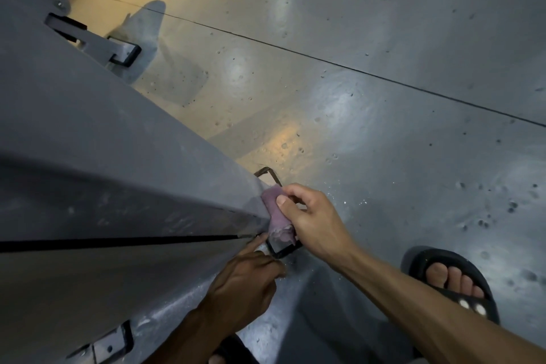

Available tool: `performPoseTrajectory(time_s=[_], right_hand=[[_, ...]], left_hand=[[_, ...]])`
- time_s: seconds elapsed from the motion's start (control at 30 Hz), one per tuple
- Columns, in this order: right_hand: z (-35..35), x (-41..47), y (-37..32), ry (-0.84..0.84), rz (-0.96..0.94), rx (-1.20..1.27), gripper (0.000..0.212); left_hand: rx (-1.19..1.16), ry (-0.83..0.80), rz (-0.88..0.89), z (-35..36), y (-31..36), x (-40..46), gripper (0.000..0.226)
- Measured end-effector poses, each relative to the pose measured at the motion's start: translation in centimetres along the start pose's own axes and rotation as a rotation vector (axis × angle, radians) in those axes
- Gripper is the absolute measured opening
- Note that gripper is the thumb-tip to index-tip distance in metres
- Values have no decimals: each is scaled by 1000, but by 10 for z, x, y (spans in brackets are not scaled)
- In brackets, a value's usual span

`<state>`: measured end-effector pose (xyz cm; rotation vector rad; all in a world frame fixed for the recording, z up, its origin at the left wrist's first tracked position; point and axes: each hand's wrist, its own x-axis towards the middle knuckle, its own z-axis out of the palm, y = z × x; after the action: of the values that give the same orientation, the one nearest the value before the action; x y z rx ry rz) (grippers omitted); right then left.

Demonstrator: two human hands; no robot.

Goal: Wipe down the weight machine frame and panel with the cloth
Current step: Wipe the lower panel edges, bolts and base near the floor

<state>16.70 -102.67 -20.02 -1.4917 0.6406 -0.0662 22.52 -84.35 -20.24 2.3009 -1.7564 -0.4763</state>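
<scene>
Left hand (245, 284) shadowed, right hand (310, 221) gripping cloth (276, 216), frame (118, 186) cropped

A crumpled pinkish-purple cloth (277, 214) lies pressed against the lower corner of the grey weight machine frame (124, 186).

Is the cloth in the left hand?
No, the right hand pinches the cloth against the frame; the left hand only points a finger at the frame's base.
</scene>
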Motion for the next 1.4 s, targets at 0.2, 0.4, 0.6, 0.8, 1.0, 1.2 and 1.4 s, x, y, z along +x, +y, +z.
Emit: performPoseTrajectory(time_s=[0.2,0.4,0.6,0.8,1.0,1.2,1.4], right_hand=[[4,-8,-5,30,4,-4,15],[0,-9,-6,5,3,-29,14],[5,-18,-27,43,-94,43,13],[2,-18,-15,39,-35,18,14],[9,-24,-30,43,-96,96,14],[6,-17,-16,55,-7,-17,13],[14,-24,-25,102,-95,65,15]], left_hand=[[1,-35,-10,-1,1,0,31],[25,-12,5,-4,3,2,31],[16,-23,-17,-5,6,3,32],[-5,-37,-43,-7,8,3,28],[36,-79,-53,-7,9,2,25],[-3,-82,-56,-8,9,3,28],[-32,-93,-69,-6,8,3,30]])
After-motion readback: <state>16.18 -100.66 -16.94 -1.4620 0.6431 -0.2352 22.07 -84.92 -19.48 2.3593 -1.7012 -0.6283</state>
